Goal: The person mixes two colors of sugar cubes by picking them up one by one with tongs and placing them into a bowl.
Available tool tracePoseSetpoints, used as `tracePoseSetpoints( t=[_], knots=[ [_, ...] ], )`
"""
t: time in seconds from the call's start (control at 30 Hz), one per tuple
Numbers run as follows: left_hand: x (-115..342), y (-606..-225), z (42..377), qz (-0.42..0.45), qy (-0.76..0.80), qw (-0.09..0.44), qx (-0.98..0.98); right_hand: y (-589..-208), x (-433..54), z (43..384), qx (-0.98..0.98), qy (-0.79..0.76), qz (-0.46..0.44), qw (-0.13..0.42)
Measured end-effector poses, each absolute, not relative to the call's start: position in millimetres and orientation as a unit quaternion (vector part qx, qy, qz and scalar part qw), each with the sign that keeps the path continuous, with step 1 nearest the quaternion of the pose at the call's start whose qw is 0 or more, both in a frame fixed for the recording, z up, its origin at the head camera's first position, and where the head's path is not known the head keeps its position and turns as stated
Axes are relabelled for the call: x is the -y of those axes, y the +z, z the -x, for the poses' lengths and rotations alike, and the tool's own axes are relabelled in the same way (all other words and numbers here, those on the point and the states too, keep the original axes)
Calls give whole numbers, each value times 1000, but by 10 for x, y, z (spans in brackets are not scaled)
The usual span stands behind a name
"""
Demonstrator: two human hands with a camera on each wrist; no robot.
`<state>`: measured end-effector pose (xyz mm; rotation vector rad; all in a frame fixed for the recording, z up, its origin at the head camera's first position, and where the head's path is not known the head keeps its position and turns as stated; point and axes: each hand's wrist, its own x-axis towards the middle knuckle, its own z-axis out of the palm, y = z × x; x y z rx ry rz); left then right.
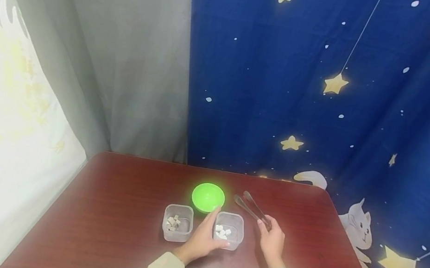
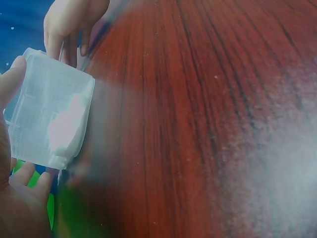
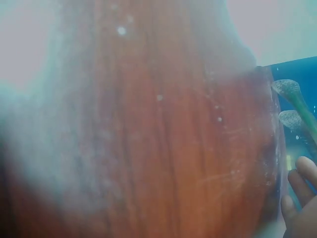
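My left hand (image 1: 200,240) holds a clear square plastic container (image 1: 236,234) by its left side, thumb at the front and fingers toward the back. White pieces (image 1: 222,232) lie inside it, mostly at the left. In the left wrist view, the container (image 2: 54,109) sits between the thumb and the spread fingers. My right hand (image 1: 273,242) grips metal tongs (image 1: 251,207) near their closed end. The two tips of the tongs are spread apart and point toward the back left. In the right wrist view, the tongs' tips (image 3: 287,89) show at the right edge.
A bright green bowl (image 1: 208,197) stands just behind the containers. Left of my left hand is a second clear container (image 1: 184,237) with light brown pieces (image 1: 173,222). The reddish-brown wooden table (image 1: 122,213) ends at a grey curtain (image 1: 124,68) and a blue starry curtain (image 1: 256,89).
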<state>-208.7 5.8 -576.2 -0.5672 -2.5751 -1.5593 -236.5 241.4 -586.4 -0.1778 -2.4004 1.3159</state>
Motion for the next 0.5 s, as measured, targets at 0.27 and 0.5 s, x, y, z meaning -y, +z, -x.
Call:
tracePoseSetpoints(
  t=[0.27,0.5],
  knots=[
    [-35,-5744,2154,184,-510,28,839,-5802,-2409,2379,854,469,67,214],
    [5,-5737,2212,177,-513,20,840,-5739,-2424,2379,855,468,58,214]
  ],
)
